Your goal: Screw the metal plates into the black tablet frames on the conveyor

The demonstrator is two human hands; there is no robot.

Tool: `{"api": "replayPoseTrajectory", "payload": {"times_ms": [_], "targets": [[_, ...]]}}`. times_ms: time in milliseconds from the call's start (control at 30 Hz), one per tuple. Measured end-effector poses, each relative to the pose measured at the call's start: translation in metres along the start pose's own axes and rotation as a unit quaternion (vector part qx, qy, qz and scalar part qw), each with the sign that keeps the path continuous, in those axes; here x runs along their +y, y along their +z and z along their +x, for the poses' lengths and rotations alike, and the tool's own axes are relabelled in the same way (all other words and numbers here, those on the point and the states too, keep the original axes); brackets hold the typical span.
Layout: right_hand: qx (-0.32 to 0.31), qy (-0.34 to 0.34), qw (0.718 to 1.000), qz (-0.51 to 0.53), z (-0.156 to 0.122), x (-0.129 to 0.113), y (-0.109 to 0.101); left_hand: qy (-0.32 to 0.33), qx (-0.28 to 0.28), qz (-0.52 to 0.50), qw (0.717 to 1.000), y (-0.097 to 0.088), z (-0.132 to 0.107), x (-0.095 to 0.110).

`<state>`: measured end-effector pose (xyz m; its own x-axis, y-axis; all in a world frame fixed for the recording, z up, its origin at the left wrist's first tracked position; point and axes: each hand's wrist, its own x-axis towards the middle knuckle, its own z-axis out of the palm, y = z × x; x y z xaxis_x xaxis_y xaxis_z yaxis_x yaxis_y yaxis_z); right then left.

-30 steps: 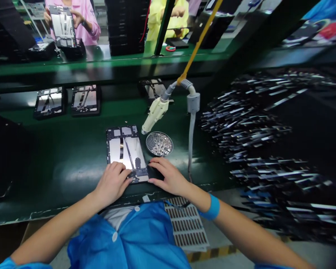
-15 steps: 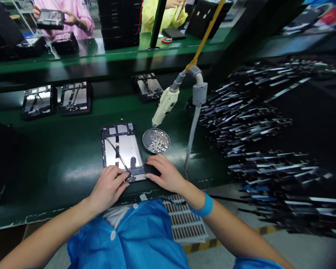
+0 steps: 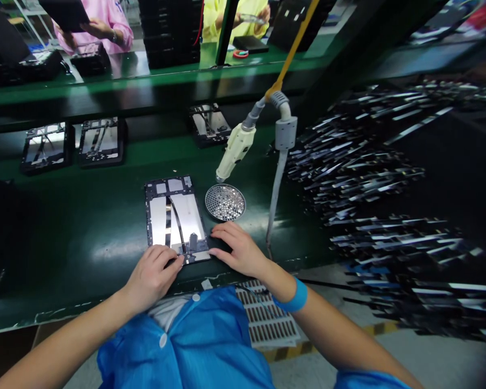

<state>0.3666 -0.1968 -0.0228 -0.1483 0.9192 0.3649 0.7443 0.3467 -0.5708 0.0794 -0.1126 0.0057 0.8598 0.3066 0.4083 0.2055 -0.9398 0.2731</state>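
Note:
An opened tablet [image 3: 189, 216], its silvery inside facing up, lies on the green bench in front of me. A thin dark ribbon cable [image 3: 179, 220] runs bowed down its middle. My left hand [image 3: 152, 275] covers the tablet's lower left corner, thumb and index finger pinched at the cable's lower end; a small part there is mostly hidden. At the lower right edge rests my right hand [image 3: 241, 249], thumb and fingers apart, with nothing held. Just beyond it lies a round perforated dish of small screws [image 3: 225, 202]. Above the dish hangs a pale electric screwdriver [image 3: 237, 150].
More opened tablets [image 3: 99, 141] lie along the back of the bench. A grey cable [image 3: 277, 189] hangs right of the dish. Many dark strips with shiny faces [image 3: 356, 162] fill the right side. Across the bench, a person in pink [image 3: 105, 29] holds a dark tablet.
The ribbon cable has gone from a straight slant to a bowed line nearer the middle. My left hand has shifted slightly left and down. My right hand has barely moved.

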Motion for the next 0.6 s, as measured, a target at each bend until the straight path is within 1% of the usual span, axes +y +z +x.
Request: {"api": "replayPoseTrajectory", "payload": {"times_ms": [133,233,267,300,333,367,433,467,533,600], "targets": [[-0.002,0.002,1.000,0.007,0.002,0.001,-0.004,-0.026,-0.007,-0.001,1.000,0.002,0.001,0.003],[-0.013,0.013,0.999,0.026,0.001,0.006,-0.016,-0.066,0.013,0.004,0.998,0.006,-0.003,0.009],[0.001,0.023,0.999,0.029,0.001,0.007,-0.021,-0.082,0.023,0.013,0.996,0.008,-0.005,0.011],[0.038,0.039,0.998,0.026,0.001,0.009,-0.027,-0.096,0.030,0.021,0.995,0.009,-0.007,0.012],[0.096,0.063,0.993,0.019,0.003,0.009,-0.032,-0.107,0.032,0.025,0.993,0.010,-0.008,0.011],[0.166,0.088,0.982,0.008,0.008,0.009,-0.036,-0.113,0.030,0.024,0.993,0.011,-0.008,0.009],[0.290,0.132,0.948,-0.015,0.029,0.007,-0.040,-0.113,0.021,0.008,0.993,0.011,-0.004,0.000],[0.323,0.139,0.936,-0.020,0.045,0.006,-0.040,-0.108,0.017,0.000,0.994,0.011,-0.001,-0.007],[0.335,0.139,0.932,-0.010,0.084,0.006,-0.037,-0.090,0.016,-0.009,0.996,0.010,0.009,-0.023],[0.347,0.129,0.928,0.052,0.127,0.010,-0.034,-0.077,0.020,-0.011,0.997,0.010,0.018,-0.036]]}}
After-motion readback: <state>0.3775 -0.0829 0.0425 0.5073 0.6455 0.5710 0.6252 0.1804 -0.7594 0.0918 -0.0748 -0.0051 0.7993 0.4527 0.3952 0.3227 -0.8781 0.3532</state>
